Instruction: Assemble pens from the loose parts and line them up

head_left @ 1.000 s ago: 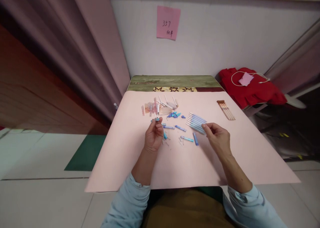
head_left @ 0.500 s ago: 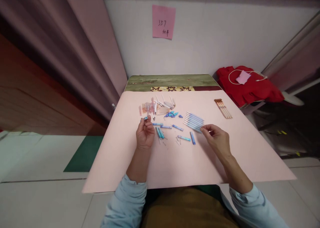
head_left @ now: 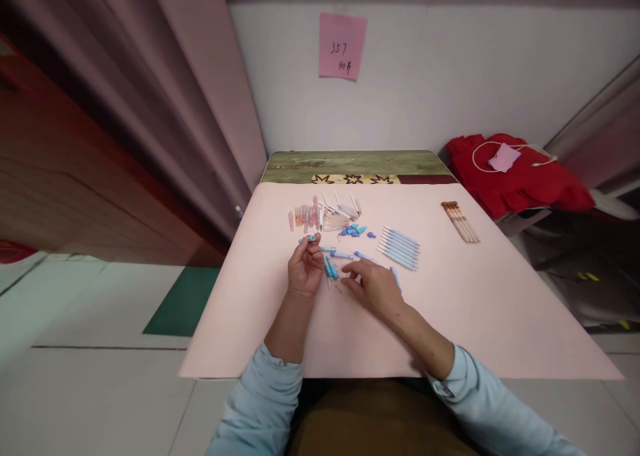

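Observation:
My left hand (head_left: 306, 269) is raised over the left part of the table, thumb and fingers pinching a blue pen barrel (head_left: 309, 239). My right hand (head_left: 376, 284) hovers right of it with fingers apart and nothing seen between them. Close to its fingertips lie two teal pen barrels (head_left: 331, 268) and a few tiny clear bits. A lilac-blue barrel (head_left: 341, 255) rests just above, and another blue barrel (head_left: 396, 279) is partly hidden behind the right hand. Farther right, a neat row of pale blue pen refills (head_left: 399, 247) lies side by side. Small blue pen caps (head_left: 353, 230) form a pile above.
Pinkish clear barrels (head_left: 305, 216) and white sticks with dark tips (head_left: 337, 213) lie at the back left. Several brown-topped pens (head_left: 460, 223) lie at the right of the pink-covered table (head_left: 500, 316). Red cloth (head_left: 520, 183) sits beyond the right edge.
My right hand has left the row of pale blue refills and moved left to the teal barrels, its fingers now apart. My left hand still pinches the blue barrel. The view has shifted slightly.

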### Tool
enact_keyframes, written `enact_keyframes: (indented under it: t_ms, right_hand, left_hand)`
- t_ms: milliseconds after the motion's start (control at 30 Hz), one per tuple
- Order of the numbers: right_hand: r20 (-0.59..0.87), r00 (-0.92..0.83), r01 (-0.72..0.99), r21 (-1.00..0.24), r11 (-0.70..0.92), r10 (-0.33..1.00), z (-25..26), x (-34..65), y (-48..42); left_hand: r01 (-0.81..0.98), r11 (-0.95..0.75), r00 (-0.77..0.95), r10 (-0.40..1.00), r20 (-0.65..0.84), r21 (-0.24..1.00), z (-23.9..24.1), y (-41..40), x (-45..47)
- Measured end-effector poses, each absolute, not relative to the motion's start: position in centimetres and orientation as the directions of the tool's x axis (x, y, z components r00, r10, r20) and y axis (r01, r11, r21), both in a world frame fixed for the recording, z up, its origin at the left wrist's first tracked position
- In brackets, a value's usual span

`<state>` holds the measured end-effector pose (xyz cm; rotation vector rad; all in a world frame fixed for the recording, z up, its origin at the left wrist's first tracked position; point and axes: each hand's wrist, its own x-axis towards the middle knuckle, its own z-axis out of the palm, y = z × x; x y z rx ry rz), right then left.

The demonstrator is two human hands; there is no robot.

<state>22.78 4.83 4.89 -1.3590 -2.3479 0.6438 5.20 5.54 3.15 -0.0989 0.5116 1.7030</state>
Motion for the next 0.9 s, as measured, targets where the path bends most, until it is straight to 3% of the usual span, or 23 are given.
enact_keyframes:
  t_ms: [200, 467, 633, 900]
  right_hand:
    - [0.098, -0.472, 0.732, -0.511, 0.451, 0.876, 5.0, 21.8, 5.5]
    - [0.122, -0.303, 0.728, -0.610, 0.313, 0.945, 3.9, 25.0, 5.6]
    - [0.117, -0.225, 0.729, -0.639, 0.247, 0.967, 3.9, 27.1, 6.0]
    - [0.133, -0.052, 0.765, -0.632, 0.125, 0.990, 4.7, 31.0, 6.6]
  left_hand:
    - [-0.943, -0.150, -0.242, 0.921, -0.304, 0.298, 2.9, 5.4, 5.1]
    - [-0.895, 0.045, -0.086, 0.959, -0.269, 0.445, 2.1, 5.1, 7.0]
    - [-0.847, 0.077, -0.039, 0.978, -0.207, 0.526, 2.4, 4.6, 7.5]
    - [-0.864, 0.077, -0.064, 0.964, -0.259, 0.498, 2.4, 4.6, 7.4]
